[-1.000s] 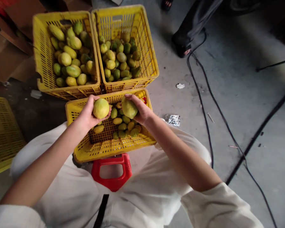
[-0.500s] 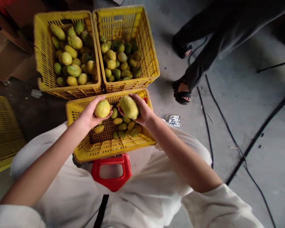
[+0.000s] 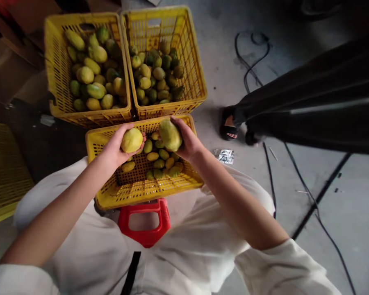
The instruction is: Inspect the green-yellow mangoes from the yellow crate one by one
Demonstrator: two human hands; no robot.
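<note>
My left hand [image 3: 118, 144] is wrapped round a yellow, lemon-like fruit [image 3: 132, 140], palm side up. In my right hand [image 3: 189, 141] is a larger yellow-green fruit [image 3: 170, 135], gripped from its right side with the thumb on top. Both hands are held above a shallow yellow crate [image 3: 110, 197] between my knees. Several small green and yellow fruits [image 3: 159, 164] lie inside it, mostly toward its right half. Part of the crate's contents is hidden beneath my hands.
Two deeper yellow crates [image 3: 89, 116] [image 3: 199, 82] of similar fruit stand beyond. Another yellow crate [image 3: 6, 164] is at the left. A red handle-like piece [image 3: 144, 235] sits between my legs. A person's dark-trousered leg [image 3: 295, 106], black cables [image 3: 298, 172] and crumpled foil [image 3: 224, 156] are at the right.
The larger fruit has turned in my right hand and moved slightly right and up. My left hand and its fruit have barely shifted. The other person's legs have moved, stepping on the right.
</note>
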